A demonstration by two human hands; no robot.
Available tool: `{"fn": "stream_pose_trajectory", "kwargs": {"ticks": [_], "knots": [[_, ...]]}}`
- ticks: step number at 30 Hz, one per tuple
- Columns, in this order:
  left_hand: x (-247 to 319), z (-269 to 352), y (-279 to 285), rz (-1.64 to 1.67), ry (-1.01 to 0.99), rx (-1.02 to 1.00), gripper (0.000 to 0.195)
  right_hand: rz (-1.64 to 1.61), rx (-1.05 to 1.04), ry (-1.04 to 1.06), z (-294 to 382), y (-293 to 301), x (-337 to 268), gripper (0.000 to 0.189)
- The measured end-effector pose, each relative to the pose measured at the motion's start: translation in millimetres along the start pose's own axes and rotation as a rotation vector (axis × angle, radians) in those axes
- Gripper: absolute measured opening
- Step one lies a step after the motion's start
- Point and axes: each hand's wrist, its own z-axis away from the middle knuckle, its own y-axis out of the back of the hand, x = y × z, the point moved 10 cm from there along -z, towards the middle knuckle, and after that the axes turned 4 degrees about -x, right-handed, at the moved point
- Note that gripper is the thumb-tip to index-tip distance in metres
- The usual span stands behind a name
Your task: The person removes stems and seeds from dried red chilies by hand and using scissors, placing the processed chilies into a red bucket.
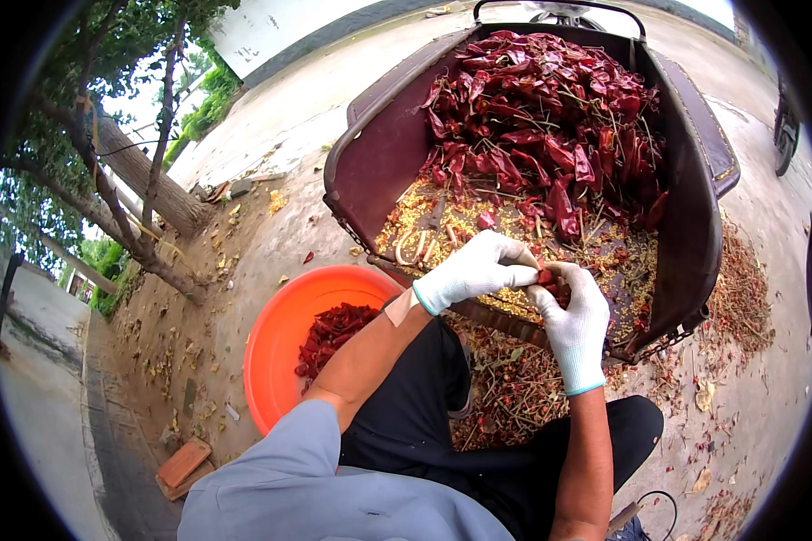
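White knit gloves with pale blue cuffs cover both hands. Between them is a dark red dried chili pepper (556, 285), mostly hidden by the fingers. The fingertips of my left hand (477, 267) pinch its left end, while my right hand (577, 314) curls around the other side. Just past the hands, a large heap of dried red chilies (541, 122) with stems fills the back of a maroon cart bed (687, 223). Yellow seeds (406, 213) cover the bed's front. A pair of scissors (423, 242) with light-coloured handles lies among them, left of my hands.
An orange plastic basin (271, 351) with red chili pieces (335, 331) stands by my left leg. Stems and scraps (514, 399) litter the ground between my legs. A chain (666, 345) hangs at the cart's front corner. Trees (155, 182) and bricks (184, 463) are on the left.
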Motion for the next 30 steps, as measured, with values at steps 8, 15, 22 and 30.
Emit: {"fn": "stream_pose_trajectory", "kwargs": {"ticks": [8,15,22,30], "knots": [[-64,-7,107,-0.296,0.153,0.435,0.029,-0.666,-0.13,-0.563,10,-18,38,0.021],[-86,-43,103,-0.921,0.371,0.382,0.035,-0.9,-0.213,-0.617,13,-27,37,0.012],[-69,-28,100,-0.717,0.298,0.494,0.03,-0.727,-0.259,-0.495,8,-29,33,0.02],[-27,-3,56,0.07,0.12,0.386,0.024,-0.868,-0.229,-0.586,15,-33,34,0.02]]}}
